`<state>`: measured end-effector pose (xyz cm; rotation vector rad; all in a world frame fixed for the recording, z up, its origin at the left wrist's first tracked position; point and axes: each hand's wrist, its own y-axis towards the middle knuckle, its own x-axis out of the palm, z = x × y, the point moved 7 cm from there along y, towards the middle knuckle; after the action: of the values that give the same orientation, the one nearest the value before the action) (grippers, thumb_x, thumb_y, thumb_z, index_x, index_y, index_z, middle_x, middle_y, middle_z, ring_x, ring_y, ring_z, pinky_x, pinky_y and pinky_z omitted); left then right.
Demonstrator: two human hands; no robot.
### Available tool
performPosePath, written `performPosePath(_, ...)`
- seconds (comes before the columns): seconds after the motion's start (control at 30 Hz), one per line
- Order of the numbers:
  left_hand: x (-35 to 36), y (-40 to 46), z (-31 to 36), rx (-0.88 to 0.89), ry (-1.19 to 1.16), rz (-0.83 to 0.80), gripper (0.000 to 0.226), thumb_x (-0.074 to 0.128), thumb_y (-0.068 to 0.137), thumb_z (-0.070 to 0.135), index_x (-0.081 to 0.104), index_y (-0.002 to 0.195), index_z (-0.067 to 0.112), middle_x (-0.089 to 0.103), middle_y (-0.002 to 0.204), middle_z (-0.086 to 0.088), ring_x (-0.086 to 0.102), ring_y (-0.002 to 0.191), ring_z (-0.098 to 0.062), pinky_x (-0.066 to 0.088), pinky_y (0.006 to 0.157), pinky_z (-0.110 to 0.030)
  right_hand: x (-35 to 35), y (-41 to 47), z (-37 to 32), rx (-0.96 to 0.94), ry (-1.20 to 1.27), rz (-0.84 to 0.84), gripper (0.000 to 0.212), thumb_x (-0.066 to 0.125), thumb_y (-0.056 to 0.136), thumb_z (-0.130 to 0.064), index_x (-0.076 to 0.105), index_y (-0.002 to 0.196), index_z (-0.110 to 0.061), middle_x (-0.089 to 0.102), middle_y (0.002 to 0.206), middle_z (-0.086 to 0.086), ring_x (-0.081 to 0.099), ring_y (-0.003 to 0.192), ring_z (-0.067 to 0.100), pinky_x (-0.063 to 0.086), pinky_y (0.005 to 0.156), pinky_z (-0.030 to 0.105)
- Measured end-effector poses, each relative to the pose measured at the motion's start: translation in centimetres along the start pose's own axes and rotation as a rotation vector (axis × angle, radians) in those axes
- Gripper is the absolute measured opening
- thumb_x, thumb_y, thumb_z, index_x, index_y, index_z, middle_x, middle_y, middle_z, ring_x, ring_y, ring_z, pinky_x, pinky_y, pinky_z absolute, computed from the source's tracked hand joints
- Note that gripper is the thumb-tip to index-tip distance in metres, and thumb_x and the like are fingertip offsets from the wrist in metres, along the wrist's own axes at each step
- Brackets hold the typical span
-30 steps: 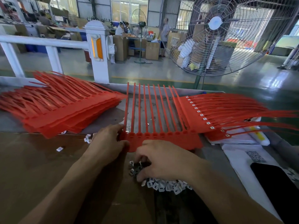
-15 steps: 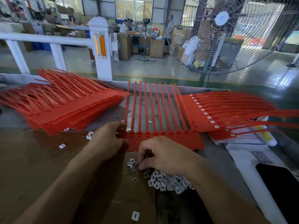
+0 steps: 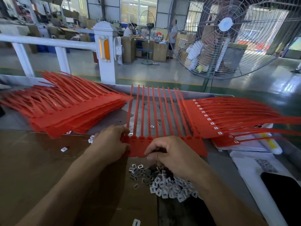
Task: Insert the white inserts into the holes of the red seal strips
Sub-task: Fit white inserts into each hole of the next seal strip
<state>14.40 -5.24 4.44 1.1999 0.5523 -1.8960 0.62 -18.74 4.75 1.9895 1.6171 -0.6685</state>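
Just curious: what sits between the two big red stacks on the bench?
In the head view, one red seal strip sheet held by both hands, with loose white inserts under its tails.

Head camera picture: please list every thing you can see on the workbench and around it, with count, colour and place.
seal strip sheet: one, red, centre of the bench, tails pointing away
unfilled strip stack: one pile, red, left
filled strip stack: one pile, red with white inserts, right
insert pile: many, white, near the front edge under the right hand
loose inserts: a few, white, scattered on the bench
cardboard sheet: one, brown, front left
phone: one, black, front right
fan: one, grey, behind the bench on the right
railing: one, white, behind
left hand: holds the sheet's left end
right hand: fingers curled over the pile
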Motion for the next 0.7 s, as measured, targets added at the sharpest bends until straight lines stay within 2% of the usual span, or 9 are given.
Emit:
performPosePath(0.1,-0.6,0.2,0.8,0.03,0.191,-0.004,0.057,0.074,0.084,0.039,0.054,0.137,0.036,0.055,0.135,0.001,0.05,0.127,-0.024,0.04,0.105,-0.041,0.1,0.1,0.0,-0.001,0.004,0.02,0.021,0.074,0.094,-0.013,0.076,0.089,-0.034,0.069,0.073,-0.028,0.068,0.072,-0.006,0.047,0.066,0.005)
performPosePath(0.2,-0.8,0.4,2.1,0.095,0.262,-0.015,0.055,0.069,0.088,0.04,0.052,0.139,0.037,0.052,0.14,0.005,0.046,0.132,-0.021,0.035,0.104,-0.041,0.1,0.4,0.4,0.025,0.071,0.066,0.021,0.073,0.094,-0.013,0.076,0.093,-0.034,0.072,0.08,-0.022,0.071,0.074,0.0,0.053,0.066,0.014)
performPosePath(0.27,-0.7,0.2,3.1,0.155,0.237,-0.005,0.047,0.066,0.09,0.038,0.055,0.136,0.037,0.055,0.137,0.008,0.047,0.131,-0.019,0.035,0.103,-0.039,0.1,0.5,0.7,0.04,0.109,0.09,0.02,0.072,0.095,-0.013,0.075,0.094,-0.033,0.075,0.084,-0.013,0.073,0.074,0.008,0.056,0.067,0.021)
performPosePath(0.37,-0.1,-0.2,4.0,0.262,-0.026,0.057,0.034,0.064,0.093,0.024,0.066,0.124,0.035,0.062,0.12,0.011,0.056,0.115,-0.01,0.042,0.097,-0.029,0.0,0.6,1.2,0.064,0.183,0.137,0.023,0.068,0.096,-0.011,0.074,0.093,-0.033,0.075,0.081,-0.008,0.075,0.071,0.014,0.058,0.064,0.024)
performPosePath(0.43,0.0,-0.8,3.9,0.281,-0.262,0.107,0.026,0.067,0.091,0.015,0.072,0.11,0.033,0.064,0.105,0.016,0.059,0.099,0.0,0.042,0.083,-0.011,-0.1,0.6,1.7,0.103,0.302,0.17,0.024,0.065,0.097,-0.008,0.075,0.095,-0.03,0.077,0.081,-0.003,0.076,0.071,0.016,0.058,0.063,0.022)
performPosePath(0.47,0.0,-1.0,3.8,0.286,-0.325,0.128,0.023,0.07,0.09,0.013,0.074,0.102,0.032,0.066,0.1,0.016,0.06,0.094,0.001,0.041,0.078,-0.007,-0.2,0.6,1.9,0.124,0.369,0.189,0.024,0.065,0.097,-0.007,0.076,0.096,-0.029,0.077,0.082,-0.001,0.077,0.072,0.017,0.058,0.063,0.022)
performPosePath(0.6,-0.1,-1.7,3.5,0.332,-0.438,0.129,0.019,0.076,0.086,0.013,0.072,0.089,0.031,0.069,0.087,0.017,0.063,0.084,-0.003,0.045,0.072,-0.015,-0.6,0.5,2.5,0.198,0.615,0.261,0.016,0.07,0.094,-0.006,0.076,0.101,-0.019,0.079,0.087,0.007,0.078,0.08,0.022,0.059,0.064,0.024)
performPosePath(0.7,0.0,-2.3,4.2,0.394,-0.47,0.087,0.02,0.08,0.084,0.014,0.071,0.089,0.031,0.068,0.085,0.017,0.064,0.081,-0.003,0.044,0.068,-0.01,-0.4,0.5,2.7,0.229,0.762,0.297,0.013,0.074,0.092,-0.006,0.077,0.1,-0.015,0.079,0.089,0.011,0.078,0.079,0.023,0.06,0.063,0.026)
